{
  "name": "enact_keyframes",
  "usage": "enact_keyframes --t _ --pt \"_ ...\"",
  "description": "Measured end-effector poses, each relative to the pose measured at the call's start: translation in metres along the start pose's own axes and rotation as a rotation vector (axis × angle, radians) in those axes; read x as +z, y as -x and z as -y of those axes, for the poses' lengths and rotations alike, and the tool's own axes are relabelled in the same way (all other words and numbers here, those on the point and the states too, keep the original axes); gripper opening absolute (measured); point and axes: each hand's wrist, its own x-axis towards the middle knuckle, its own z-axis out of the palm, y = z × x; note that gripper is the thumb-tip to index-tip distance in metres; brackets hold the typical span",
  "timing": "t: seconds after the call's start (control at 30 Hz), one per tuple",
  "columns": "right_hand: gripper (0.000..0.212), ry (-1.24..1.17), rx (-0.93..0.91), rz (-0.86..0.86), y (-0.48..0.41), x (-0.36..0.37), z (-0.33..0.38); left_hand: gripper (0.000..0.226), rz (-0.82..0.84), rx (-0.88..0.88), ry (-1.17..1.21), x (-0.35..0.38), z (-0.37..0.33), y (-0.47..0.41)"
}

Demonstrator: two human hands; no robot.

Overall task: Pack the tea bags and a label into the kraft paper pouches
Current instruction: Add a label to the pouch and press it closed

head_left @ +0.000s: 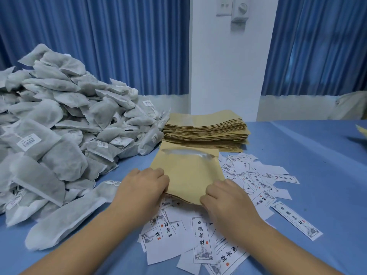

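Dozens of grey tea bags (59, 116), too many to count, heaped at left on blue desk (317, 155). One left hand (143, 187), fingers curled onto near left edge of single kraft pouch (188, 173). Pouch lying mid-desk, mouth gaping at far end, silvery lining showing; contents not discernible. Behind it, one tall stack of flat pouches (206, 128). One right hand (224, 199), fingers pinching pouch's near right corner. Loose printed labels (202, 239) scattered beneath and right of pouch, well over twenty.
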Motion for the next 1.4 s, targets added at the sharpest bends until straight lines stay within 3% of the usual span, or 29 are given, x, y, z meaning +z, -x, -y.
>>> enact_keyframes --t 0.2,0.4,0.6,0.8,0.93,1.07,1.13,1.17,1.27,1.3,1.33,1.4 --pt "0.026 0.016 0.056 0.027 -0.013 -0.008 -0.005 0.035 0.010 0.105 -0.054 -0.001 -0.014 -0.016" --pt "0.018 0.038 0.014 0.004 -0.019 -0.013 -0.004 0.030 -0.071 0.057 0.065 0.003 -0.028 -0.016" --pt "0.016 0.027 -0.005 -0.001 -0.021 -0.012 0.001 0.038 -0.096 0.065 0.013 0.003 -0.038 -0.026" --pt "0.029 0.026 0.121 0.023 -0.004 -0.021 -0.022 0.016 -0.133 0.094 0.170 0.004 -0.014 -0.005" --pt "0.024 -0.052 0.184 0.028 0.004 -0.025 -0.030 0.050 -0.186 0.114 0.103 0.002 0.007 0.013" --pt "0.021 -0.105 0.104 0.054 0.014 -0.026 -0.027 0.024 -0.222 0.054 0.069 0.006 0.019 0.023" --pt "0.026 -0.112 0.097 0.050 0.019 -0.028 -0.028 0.045 -0.196 0.004 0.117 0.008 0.025 0.029" --pt "0.029 -0.108 0.100 0.042 0.020 -0.028 -0.028 0.048 -0.200 -0.022 0.149 0.010 0.026 0.032" --pt "0.029 -0.108 0.139 -0.010 0.020 -0.024 -0.027 0.008 -0.224 -0.313 0.396 0.013 0.018 0.032" --pt "0.029 -0.113 0.157 -0.030 0.019 -0.022 -0.026 0.019 -0.241 -0.494 0.554 0.012 0.015 0.030" --pt "0.030 -0.118 0.176 -0.044 0.019 -0.021 -0.026 0.031 -0.257 -0.698 0.793 0.013 0.015 0.028" --pt "0.029 -0.134 0.217 -0.037 0.020 -0.020 -0.025 0.048 -0.285 -1.050 1.524 0.004 0.014 0.020"
